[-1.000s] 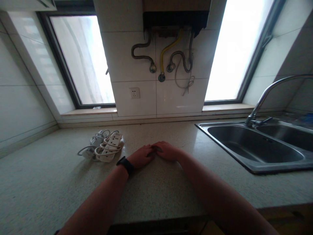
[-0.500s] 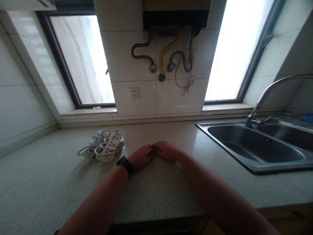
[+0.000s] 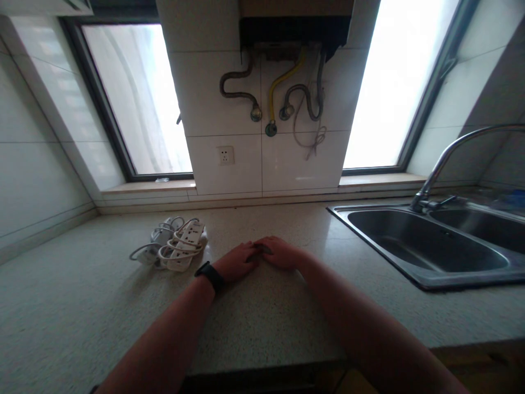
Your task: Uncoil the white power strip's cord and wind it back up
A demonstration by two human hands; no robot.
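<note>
My left hand point(image 3: 238, 261), with a black watch point(image 3: 210, 276) on its wrist, rests flat on the speckled countertop point(image 3: 262, 312). Its fingertips meet those of my right hand point(image 3: 280, 253), which also lies palm down. Both hands are open and hold nothing; some fingertips overlap, so part of them is hidden. Left of my left hand, and apart from it, lie white power strips point(image 3: 186, 246) with their cords wound loosely around them.
A steel double sink point(image 3: 426, 241) with a curved faucet point(image 3: 447, 150) is set into the counter at the right. On the tiled wall are a socket point(image 3: 225, 155) and, under a dark-bottomed appliance point(image 3: 293, 32), several hoses. Windows flank both sides.
</note>
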